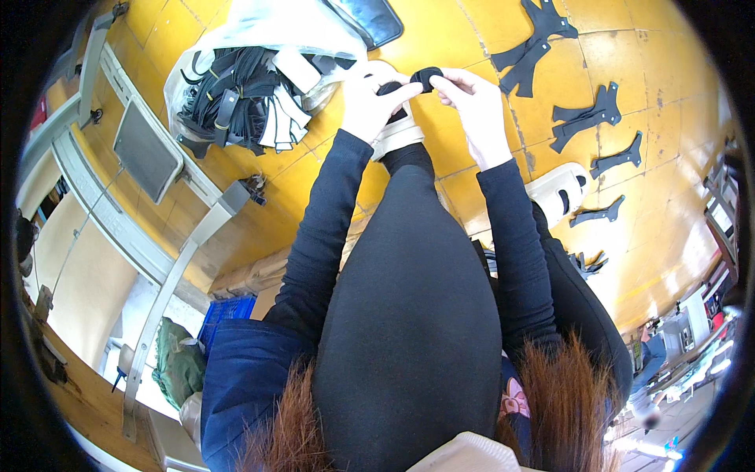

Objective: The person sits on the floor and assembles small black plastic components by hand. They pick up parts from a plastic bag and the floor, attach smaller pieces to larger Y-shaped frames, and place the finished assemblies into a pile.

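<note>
Over my raised foot, my left hand [368,104] and my right hand [480,106] come together at a small, dark, folded-looking strip [425,77]. The right thumb and forefinger pinch the strip at its right end. At its left end, the left thumb and fingertips close on it. Its exact kind is too small to tell. Just beneath the left hand is a white sandal [393,141] on my foot. To the left of that hand, an open clear plastic bag [182,59] holds many black strips [228,98] and some white ones [285,118].
On the yellow tiled floor [440,31] to the right lie several groups of black forked cut pieces [586,116]. My other foot wears a white sandal [560,193]. A machine stand with a grey pedal [149,153] is at left. A blue crate [226,316] stands behind my left arm.
</note>
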`<state>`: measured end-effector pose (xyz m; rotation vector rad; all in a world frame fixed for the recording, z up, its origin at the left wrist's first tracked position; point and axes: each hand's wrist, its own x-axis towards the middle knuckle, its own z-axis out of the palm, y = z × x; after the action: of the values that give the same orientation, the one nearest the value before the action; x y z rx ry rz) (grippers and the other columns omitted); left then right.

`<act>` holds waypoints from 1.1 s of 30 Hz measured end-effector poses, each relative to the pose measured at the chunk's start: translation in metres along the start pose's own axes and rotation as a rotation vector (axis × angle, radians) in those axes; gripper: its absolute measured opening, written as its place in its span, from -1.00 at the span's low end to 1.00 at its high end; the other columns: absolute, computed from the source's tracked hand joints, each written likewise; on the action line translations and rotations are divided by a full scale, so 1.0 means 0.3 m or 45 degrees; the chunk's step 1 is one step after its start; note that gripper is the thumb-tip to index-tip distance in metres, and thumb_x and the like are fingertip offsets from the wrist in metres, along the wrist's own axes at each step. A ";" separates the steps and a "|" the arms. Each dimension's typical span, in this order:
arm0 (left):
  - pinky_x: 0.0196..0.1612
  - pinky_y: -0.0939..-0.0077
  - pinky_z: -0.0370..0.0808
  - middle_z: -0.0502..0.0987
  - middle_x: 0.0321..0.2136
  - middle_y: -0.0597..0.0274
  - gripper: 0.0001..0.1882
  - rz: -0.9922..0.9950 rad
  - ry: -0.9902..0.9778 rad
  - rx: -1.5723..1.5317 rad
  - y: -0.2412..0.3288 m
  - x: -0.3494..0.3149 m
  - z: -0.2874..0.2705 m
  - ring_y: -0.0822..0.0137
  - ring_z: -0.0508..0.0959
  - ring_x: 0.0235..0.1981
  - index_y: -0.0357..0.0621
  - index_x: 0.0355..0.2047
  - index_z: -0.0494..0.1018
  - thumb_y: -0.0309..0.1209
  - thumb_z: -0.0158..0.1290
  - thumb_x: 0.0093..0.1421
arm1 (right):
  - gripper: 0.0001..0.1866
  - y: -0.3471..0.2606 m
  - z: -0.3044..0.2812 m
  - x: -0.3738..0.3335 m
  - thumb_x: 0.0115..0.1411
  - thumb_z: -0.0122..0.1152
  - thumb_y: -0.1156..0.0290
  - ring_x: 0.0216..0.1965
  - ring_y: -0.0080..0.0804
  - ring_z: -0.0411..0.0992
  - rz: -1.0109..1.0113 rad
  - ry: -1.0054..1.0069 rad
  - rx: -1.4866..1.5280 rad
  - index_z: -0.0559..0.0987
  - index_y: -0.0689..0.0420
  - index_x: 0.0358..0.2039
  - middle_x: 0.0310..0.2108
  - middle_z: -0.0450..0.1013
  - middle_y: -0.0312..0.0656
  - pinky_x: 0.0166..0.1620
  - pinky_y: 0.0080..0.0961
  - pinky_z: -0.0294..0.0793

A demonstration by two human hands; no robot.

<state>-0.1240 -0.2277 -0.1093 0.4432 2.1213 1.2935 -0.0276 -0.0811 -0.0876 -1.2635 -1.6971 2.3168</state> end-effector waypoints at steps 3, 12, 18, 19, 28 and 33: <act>-0.36 0.51 0.38 0.52 -0.54 0.22 -0.72 -0.033 -0.123 0.214 -0.027 0.031 0.045 0.39 0.47 -0.44 -0.13 -0.47 0.57 -0.19 0.25 -0.06 | -0.78 0.032 -0.039 0.020 0.08 0.25 0.49 -0.47 -0.60 0.44 -0.206 0.157 -0.241 0.59 0.35 -0.28 -0.48 0.52 -0.24 -0.38 -0.71 0.39; -0.16 0.40 0.45 0.58 -0.36 0.08 -0.60 -0.001 -0.275 0.440 -0.138 0.200 0.243 0.16 0.56 -0.28 -0.07 -0.20 0.53 -0.09 0.15 0.05 | -0.80 0.074 -0.202 0.038 0.07 0.25 0.50 -0.46 -0.60 0.46 -0.081 0.299 -0.299 0.61 0.32 -0.29 -0.45 0.55 -0.25 -0.37 -0.70 0.41; -0.24 0.47 0.46 0.57 -0.31 0.16 -0.55 -0.248 -0.450 -0.123 -0.093 0.156 0.187 0.32 0.54 -0.34 -0.15 -0.20 0.50 -0.01 0.04 0.16 | -0.79 0.074 -0.175 0.061 0.06 0.27 0.44 -0.45 -0.58 0.46 -0.229 -0.116 -0.491 0.61 0.27 -0.30 -0.46 0.55 -0.20 -0.35 -0.66 0.40; -0.34 0.61 0.43 0.54 -0.31 0.25 -0.58 -0.431 -0.541 -0.299 -0.075 0.133 0.178 0.48 0.47 -0.40 -0.15 -0.18 0.48 -0.03 -0.04 0.24 | -0.79 0.079 -0.156 0.065 0.05 0.28 0.43 -0.45 -0.57 0.46 -0.254 -0.165 -0.508 0.62 0.25 -0.31 -0.46 0.55 -0.19 -0.35 -0.66 0.40; -0.51 0.68 0.35 0.39 -0.44 0.22 -0.75 -0.716 -0.212 -1.249 -0.023 -0.001 0.099 0.41 0.41 -0.49 -0.28 -0.21 0.39 -0.30 -0.07 0.30 | -0.71 0.158 -0.092 0.146 0.05 0.27 0.37 -0.42 -0.52 0.42 -0.332 -0.176 -0.338 0.56 0.17 -0.19 -0.41 0.50 -0.22 -0.31 -0.61 0.42; -0.48 0.62 0.45 0.40 -0.43 0.17 -0.78 -0.787 -0.042 -1.297 -0.028 -0.017 0.066 0.36 0.45 -0.45 -0.27 -0.25 0.38 -0.32 -0.06 0.29 | -0.66 0.197 -0.129 0.200 0.00 0.25 0.41 -0.19 -0.13 0.39 -0.493 0.253 -1.026 0.49 0.10 -0.15 -0.23 0.36 -0.13 -0.12 -0.33 0.41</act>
<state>-0.1070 -0.2210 -0.1217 -0.5666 1.1495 1.6955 -0.0195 -0.0486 -0.1740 -1.0198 -2.6045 1.2690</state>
